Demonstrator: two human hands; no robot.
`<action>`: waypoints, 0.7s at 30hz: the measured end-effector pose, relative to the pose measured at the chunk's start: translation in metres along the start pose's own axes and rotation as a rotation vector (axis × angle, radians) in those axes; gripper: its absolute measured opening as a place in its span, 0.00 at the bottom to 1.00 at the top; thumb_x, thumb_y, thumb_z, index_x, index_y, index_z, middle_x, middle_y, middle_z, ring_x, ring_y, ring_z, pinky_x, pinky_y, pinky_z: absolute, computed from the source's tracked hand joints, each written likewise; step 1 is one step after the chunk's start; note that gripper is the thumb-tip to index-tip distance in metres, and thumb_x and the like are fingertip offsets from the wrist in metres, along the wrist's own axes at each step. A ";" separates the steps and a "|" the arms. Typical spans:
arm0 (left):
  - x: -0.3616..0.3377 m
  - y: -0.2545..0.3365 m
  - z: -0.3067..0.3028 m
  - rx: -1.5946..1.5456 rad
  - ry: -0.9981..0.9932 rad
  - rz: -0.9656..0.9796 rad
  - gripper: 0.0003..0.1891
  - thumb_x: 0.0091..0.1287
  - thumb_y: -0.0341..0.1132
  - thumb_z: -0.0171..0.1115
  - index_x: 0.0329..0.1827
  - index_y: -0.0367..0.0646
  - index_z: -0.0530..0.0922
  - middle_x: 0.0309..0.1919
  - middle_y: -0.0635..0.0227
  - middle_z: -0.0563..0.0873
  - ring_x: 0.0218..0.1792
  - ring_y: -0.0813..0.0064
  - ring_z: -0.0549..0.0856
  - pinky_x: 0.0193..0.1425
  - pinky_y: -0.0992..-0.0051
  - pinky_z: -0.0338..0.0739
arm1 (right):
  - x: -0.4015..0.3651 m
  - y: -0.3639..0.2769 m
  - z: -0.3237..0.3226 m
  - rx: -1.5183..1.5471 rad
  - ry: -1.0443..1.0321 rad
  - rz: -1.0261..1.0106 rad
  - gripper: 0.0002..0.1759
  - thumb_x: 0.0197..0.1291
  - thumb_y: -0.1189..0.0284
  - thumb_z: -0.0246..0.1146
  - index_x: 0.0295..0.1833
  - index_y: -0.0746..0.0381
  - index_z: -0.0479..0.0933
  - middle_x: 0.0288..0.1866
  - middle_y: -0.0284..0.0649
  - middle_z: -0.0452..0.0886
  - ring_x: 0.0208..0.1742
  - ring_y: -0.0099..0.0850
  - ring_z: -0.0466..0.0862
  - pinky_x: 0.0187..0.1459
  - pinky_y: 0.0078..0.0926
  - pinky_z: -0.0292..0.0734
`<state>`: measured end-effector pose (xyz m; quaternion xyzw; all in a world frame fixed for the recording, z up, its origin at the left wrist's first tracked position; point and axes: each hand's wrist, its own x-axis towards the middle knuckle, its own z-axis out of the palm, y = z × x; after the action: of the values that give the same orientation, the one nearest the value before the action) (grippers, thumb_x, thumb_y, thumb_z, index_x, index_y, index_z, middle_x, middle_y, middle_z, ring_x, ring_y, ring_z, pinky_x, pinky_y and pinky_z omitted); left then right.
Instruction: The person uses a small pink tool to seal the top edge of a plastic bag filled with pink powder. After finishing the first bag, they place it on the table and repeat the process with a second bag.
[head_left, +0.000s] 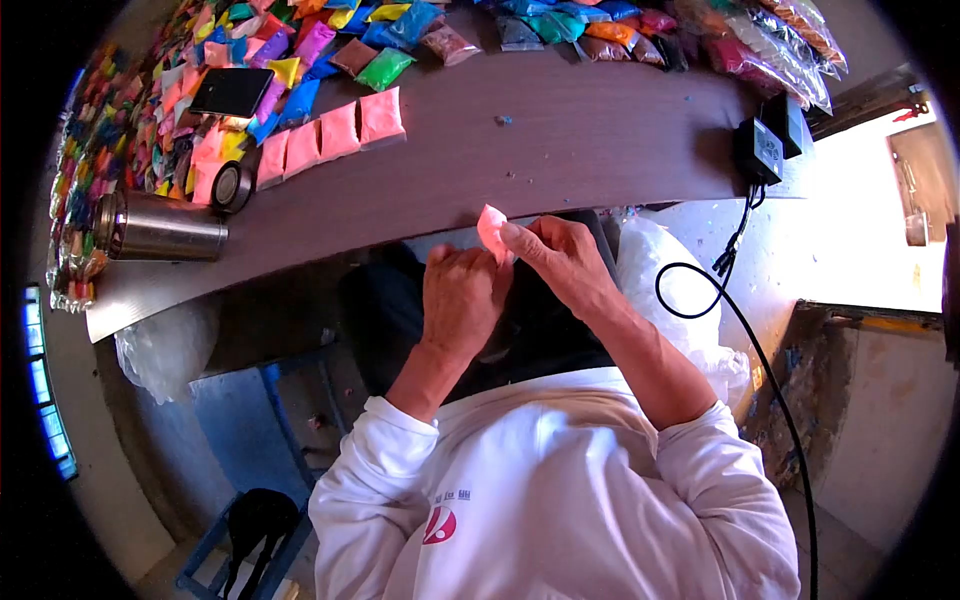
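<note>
My left hand (462, 300) and my right hand (560, 255) meet just below the near edge of the brown table (560, 140). Together they pinch a small pink packet (491, 226), which sticks up between the fingertips. The right thumb and forefinger grip its right side; the left fingers close on its lower left. A row of several pink packets (330, 135) lies flat on the table to the upper left.
Many coloured powder packets (300, 50) cover the table's far and left side. A black phone (232, 92), a tape roll (232, 186) and a steel flask (160, 228) lie at left. A black adapter (765, 150) with a cable (745, 330) sits at right. White plastic bag (655, 275) beside my right arm.
</note>
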<state>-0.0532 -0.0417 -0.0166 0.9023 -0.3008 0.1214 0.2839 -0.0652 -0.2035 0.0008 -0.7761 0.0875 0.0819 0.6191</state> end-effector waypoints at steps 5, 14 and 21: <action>-0.005 0.000 0.000 -0.014 0.002 0.032 0.10 0.65 0.37 0.65 0.30 0.39 0.82 0.24 0.62 0.85 0.27 0.66 0.83 0.45 0.65 0.70 | -0.003 0.006 0.000 0.356 -0.094 0.008 0.20 0.59 0.55 0.67 0.34 0.63 0.79 0.23 0.28 0.72 0.22 0.15 0.68 0.23 0.15 0.57; -0.009 0.014 -0.019 -0.522 -0.218 -0.169 0.15 0.61 0.43 0.69 0.29 0.40 0.79 0.21 0.67 0.78 0.26 0.73 0.78 0.39 0.72 0.71 | 0.014 0.039 -0.019 0.827 -0.359 0.192 0.05 0.58 0.72 0.62 0.34 0.62 0.79 0.20 0.27 0.73 0.15 0.14 0.65 0.17 0.13 0.53; -0.024 -0.005 -0.017 -0.920 -0.338 -0.453 0.22 0.65 0.54 0.63 0.34 0.41 0.79 0.26 0.72 0.79 0.29 0.82 0.75 0.34 0.81 0.68 | 0.020 0.047 -0.024 0.966 -0.599 0.236 0.05 0.55 0.75 0.61 0.29 0.63 0.79 0.19 0.27 0.73 0.13 0.14 0.66 0.15 0.11 0.54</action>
<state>-0.0700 -0.0174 -0.0147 0.7340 -0.1623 -0.2342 0.6165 -0.0564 -0.2383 -0.0427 -0.3338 0.0219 0.3170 0.8875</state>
